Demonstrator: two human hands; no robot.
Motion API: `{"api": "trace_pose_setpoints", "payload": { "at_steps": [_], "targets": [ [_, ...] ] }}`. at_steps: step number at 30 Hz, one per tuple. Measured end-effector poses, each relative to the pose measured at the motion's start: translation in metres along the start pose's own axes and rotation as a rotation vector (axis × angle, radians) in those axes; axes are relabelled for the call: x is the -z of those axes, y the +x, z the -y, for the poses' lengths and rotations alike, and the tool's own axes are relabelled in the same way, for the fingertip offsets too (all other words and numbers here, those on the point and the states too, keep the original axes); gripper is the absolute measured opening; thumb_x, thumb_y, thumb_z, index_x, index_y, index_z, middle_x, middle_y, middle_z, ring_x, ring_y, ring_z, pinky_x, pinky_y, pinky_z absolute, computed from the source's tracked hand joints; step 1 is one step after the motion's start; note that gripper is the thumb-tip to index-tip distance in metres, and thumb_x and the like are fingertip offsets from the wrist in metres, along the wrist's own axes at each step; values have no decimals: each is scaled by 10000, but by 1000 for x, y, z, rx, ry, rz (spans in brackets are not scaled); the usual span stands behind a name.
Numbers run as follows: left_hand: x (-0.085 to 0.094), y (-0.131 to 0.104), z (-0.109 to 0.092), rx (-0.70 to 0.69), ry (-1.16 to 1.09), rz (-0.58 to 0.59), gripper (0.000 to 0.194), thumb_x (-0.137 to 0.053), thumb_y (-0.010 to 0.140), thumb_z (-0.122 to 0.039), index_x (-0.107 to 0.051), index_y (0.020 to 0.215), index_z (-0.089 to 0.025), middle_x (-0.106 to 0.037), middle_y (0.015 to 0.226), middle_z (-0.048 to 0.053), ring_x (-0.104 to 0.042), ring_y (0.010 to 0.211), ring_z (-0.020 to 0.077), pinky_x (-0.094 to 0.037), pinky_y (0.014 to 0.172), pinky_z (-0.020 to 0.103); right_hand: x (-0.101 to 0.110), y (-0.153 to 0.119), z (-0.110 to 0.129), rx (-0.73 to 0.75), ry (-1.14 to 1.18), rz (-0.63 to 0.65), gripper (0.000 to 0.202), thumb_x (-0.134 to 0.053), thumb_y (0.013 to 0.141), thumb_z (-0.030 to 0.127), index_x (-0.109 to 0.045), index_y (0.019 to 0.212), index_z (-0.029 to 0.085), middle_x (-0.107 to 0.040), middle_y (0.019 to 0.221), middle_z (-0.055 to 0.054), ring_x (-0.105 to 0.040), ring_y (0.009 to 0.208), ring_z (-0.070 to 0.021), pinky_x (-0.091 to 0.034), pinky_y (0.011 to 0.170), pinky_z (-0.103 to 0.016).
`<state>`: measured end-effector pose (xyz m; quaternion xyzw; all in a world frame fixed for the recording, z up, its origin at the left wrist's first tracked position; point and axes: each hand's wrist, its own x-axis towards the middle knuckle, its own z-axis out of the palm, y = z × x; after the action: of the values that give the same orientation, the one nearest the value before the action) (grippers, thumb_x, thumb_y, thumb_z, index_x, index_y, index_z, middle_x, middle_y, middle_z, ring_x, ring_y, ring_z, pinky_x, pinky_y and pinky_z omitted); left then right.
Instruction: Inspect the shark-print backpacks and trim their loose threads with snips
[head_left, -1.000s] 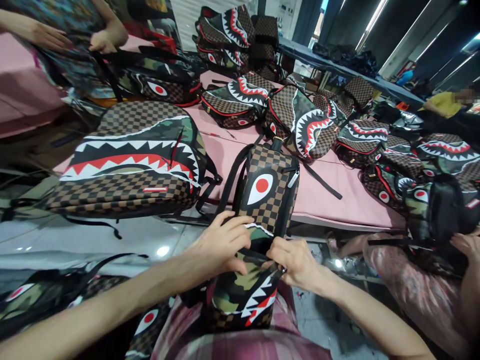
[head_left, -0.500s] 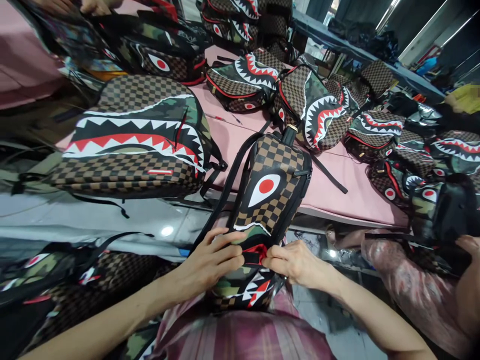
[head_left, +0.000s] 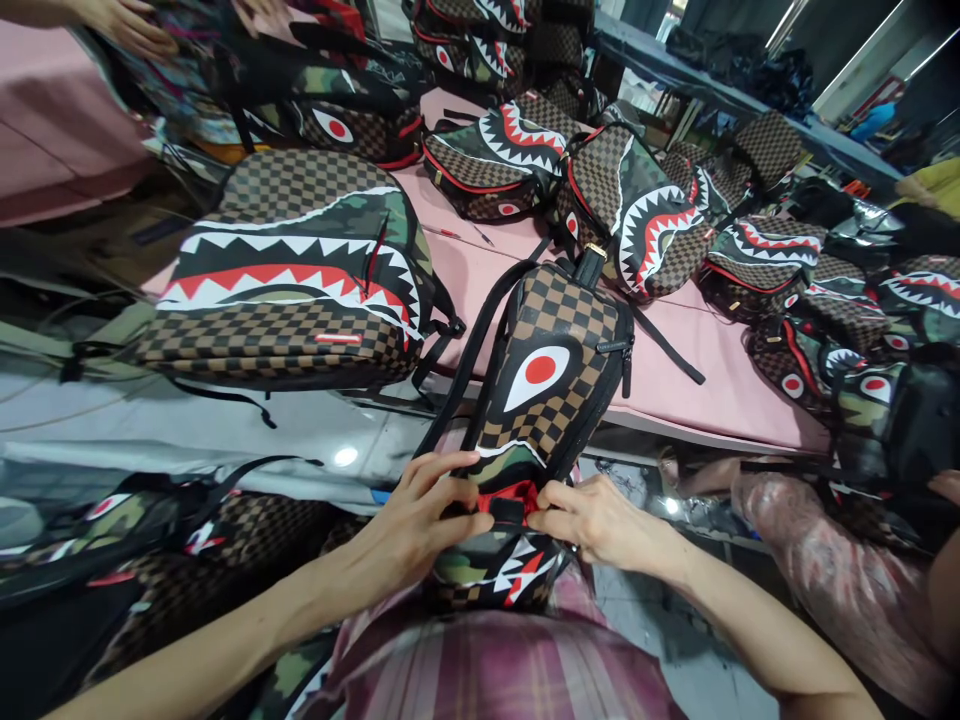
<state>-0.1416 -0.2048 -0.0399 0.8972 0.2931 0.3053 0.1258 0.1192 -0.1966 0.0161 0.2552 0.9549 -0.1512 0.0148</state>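
A brown-and-black checkered backpack with a red-and-white eye print stands tilted in front of me, its side facing up. Low on that side, a pocket with red lining gapes a little between my hands. My left hand grips the pocket's left edge, fingers curled over the fabric and thumb near the black rim. On the opposite edge, my right hand pinches the fabric in closed fingers. Below the pocket shows a camouflage panel with shark teeth. A zipper pull hangs at the upper right side.
Another shark-mouth backpack lies to the left on the pink table. Several similar bags crowd the back and right. More bags are piled low at left. A co-worker's hand shows top left; another person's sleeve is at right.
The view has shifted slightly, so the bags appear farther right. The pocket's red lining shows wider between my hands. At top left, the co-worker's hands have moved apart.
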Motion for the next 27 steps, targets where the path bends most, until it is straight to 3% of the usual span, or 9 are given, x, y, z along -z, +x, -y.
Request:
{"api": "trace_pose_setpoints", "payload": {
  "at_steps": [4,7,10,12,14,16,20,24,27],
  "targets": [
    [-3,2,-4,31,-3,-18,420,-464,754,35,-628,998,-266,-546,858,27,-380,1205,240,-371,946,417,-7,-5,-2,-24,27,-72,302,-412,833,95,-537,1094,183,-558,961,-19,-423,580,-96,-236,490,-254],
    [-9,4,-3,103,-28,-200,409,-477,784,-13,-610,1063,-280,-556,954,43,-397,1209,244,-400,946,416,-12,-8,-2,-177,56,-186,257,-433,807,113,-564,1018,177,-571,905,-22,-484,622,-105,-274,506,-237],
    [-19,6,1,390,-159,-377,360,-486,836,-130,-546,1165,-263,-582,1069,60,-551,1040,195,-487,856,345,-16,-8,-4,-510,-7,-309,171,-438,790,110,-587,850,168,-559,782,-16,-515,599,-109,-300,516,-224],
    [-24,8,4,603,-286,-350,315,-491,851,-212,-540,1162,-225,-633,1022,53,-623,809,142,-527,745,286,-15,-7,-8,-712,-86,-293,154,-465,752,95,-589,804,169,-559,755,-13,-521,564,-110,-299,505,-224],
    [-28,12,4,683,-387,-280,246,-508,847,-257,-594,1072,-208,-665,961,37,-630,703,121,-535,686,255,-13,-7,-15,-807,-99,-245,183,-483,719,76,-602,811,180,-579,767,-12,-550,582,-120,-315,507,-219],
    [-30,18,3,649,-433,-274,196,-536,835,-270,-635,991,-205,-675,954,31,-638,713,121,-537,669,232,-10,-10,-21,-790,10,-258,176,-487,756,95,-618,818,194,-600,763,-8,-586,637,-129,-366,543,-210],
    [-31,31,-2,504,-376,-405,174,-553,836,-228,-655,973,-193,-686,926,28,-650,781,120,-539,705,204,2,-20,-25,-680,244,-428,171,-534,840,288,-623,961,205,-647,883,-32,-628,806,-153,-473,710,-230],
    [-29,40,-1,326,-268,-483,171,-532,852,-181,-658,968,-175,-684,874,34,-650,792,115,-540,735,202,23,-21,-10,-774,-7,-460,395,-564,818,383,-526,1167,201,-645,1032,-80,-640,871,-206,-505,727,-300],
    [-28,45,3,223,-206,-486,153,-516,855,-138,-653,922,-154,-674,837,37,-643,750,106,-541,701,198,40,-13,4,-790,-160,-401,317,-510,855,324,-521,1136,177,-670,946,-78,-652,777,-201,-501,653,-299]
  ]
}}
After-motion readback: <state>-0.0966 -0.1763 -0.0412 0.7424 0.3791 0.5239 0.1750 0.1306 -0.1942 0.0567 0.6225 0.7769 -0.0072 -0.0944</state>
